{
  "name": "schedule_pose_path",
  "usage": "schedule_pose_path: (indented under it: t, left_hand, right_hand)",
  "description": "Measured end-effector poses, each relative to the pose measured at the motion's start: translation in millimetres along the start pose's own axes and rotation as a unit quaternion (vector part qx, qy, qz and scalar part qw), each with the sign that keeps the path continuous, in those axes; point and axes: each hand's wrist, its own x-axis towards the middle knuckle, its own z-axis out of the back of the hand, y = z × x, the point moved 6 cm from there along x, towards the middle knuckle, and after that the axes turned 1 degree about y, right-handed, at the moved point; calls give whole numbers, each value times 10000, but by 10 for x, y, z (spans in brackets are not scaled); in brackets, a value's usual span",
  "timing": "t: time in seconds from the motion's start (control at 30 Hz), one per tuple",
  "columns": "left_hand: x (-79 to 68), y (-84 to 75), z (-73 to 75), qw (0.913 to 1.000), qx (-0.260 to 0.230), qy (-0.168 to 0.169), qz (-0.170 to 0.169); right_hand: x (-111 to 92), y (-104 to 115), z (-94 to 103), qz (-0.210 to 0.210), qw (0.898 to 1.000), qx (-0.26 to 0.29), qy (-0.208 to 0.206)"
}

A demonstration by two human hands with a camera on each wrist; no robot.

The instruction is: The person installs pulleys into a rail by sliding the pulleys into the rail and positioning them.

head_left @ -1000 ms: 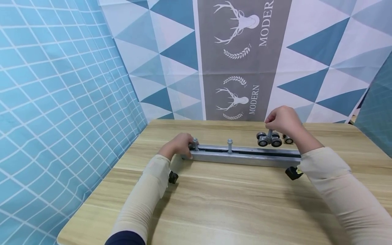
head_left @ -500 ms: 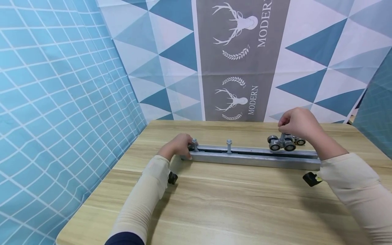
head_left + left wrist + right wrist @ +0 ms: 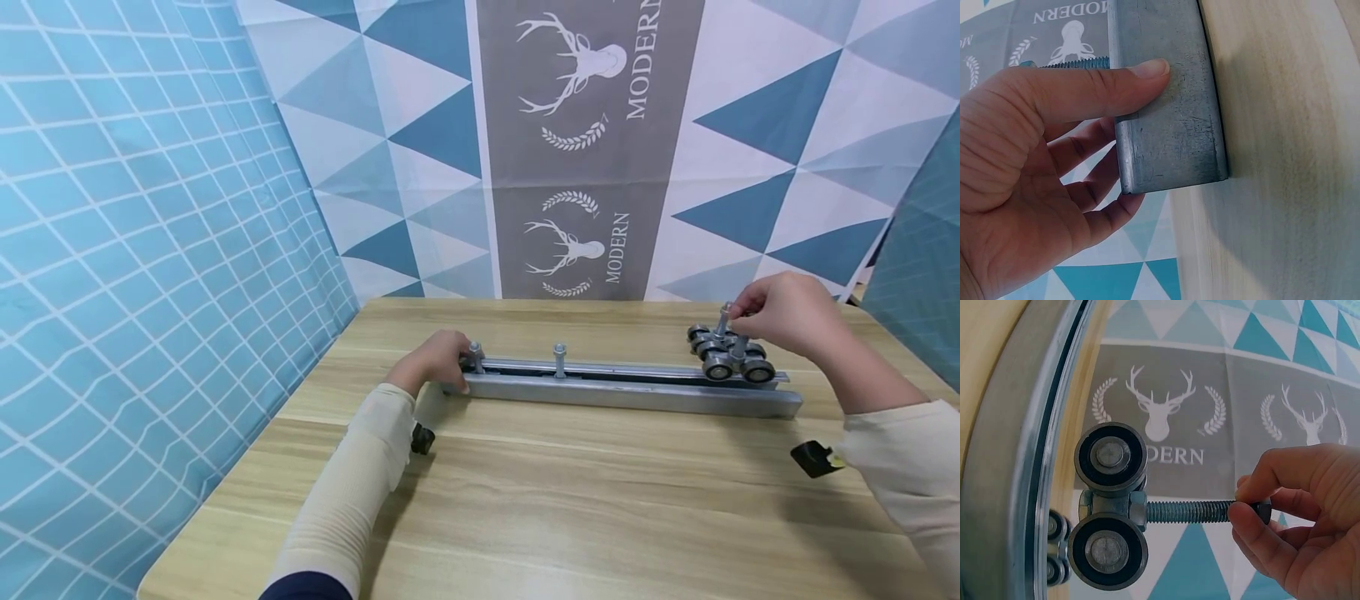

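My left hand (image 3: 438, 360) grips the left end of a grey metal channel rail (image 3: 637, 396) lying on the table. In the left wrist view, the thumb presses the rail's side (image 3: 1172, 144) and the fingers reach behind. Two bolts stand up from the rail's slot, a left bolt (image 3: 476, 357) beside this hand and another bolt (image 3: 559, 360) farther right. With thumb and fingertips, my right hand (image 3: 795, 315) pinches the bolt end of a wheeled roller trolley (image 3: 1110, 506). Its black-and-steel wheels (image 3: 718, 367) hang over the rail's right end. A second roller trolley (image 3: 701, 337) stands behind.
The wooden table (image 3: 525, 500) extends toward me in front of the rail. A patterned cloth (image 3: 420, 167) hangs behind its back edge, and a blue grid cloth (image 3: 150, 250) lines the left. Black wrist-camera pieces show below each sleeve.
My right hand has moved right along the rail with the roller trolley, uncovering the rail's right end and the second trolley. My left hand keeps its grip in place.
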Motion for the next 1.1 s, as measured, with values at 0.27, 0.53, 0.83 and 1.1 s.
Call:
schedule_pose_path:
  t: [0.27, 0.53, 0.83, 1.1]
  left_hand:
    - [-10, 28, -9, 10000, 0, -32, 49]
    - [-12, 16, -2, 10000, 90, 10, 21]
    - [-13, 27, 11, 10000, 40, -15, -30]
    - [-10, 26, 19, 9999, 58, -42, -75]
  right_hand:
    - [-110, -230, 87, -332, 9994, 16, -40]
    - [-234, -429, 166, -609, 9977, -227, -205]
    - [-330, -666, 246, -767, 9957, -354, -367]
    - [-416, -869, 288, -1019, 9928, -326, -533]
